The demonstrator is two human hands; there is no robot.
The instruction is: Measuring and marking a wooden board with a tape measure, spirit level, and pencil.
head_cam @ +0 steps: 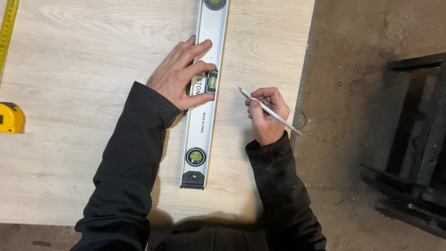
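Observation:
A long silver spirit level (201, 135) with green vials lies lengthwise on a pale wooden board (83, 153). My left hand (179, 74) presses flat on the level's middle, fingers spread across it beside the centre vial. My right hand (265, 114) rests on the board just right of the level and grips a white pencil (269, 111), whose tip points up-left, a short gap from the level's right edge. Both arms wear black sleeves.
A yellow tape measure case (10, 118) sits at the board's left edge, its yellow blade (6, 32) running up the far left. The board's right edge (304, 69) drops to a dirty concrete floor (353, 93). A dark metal frame (418, 139) stands at right.

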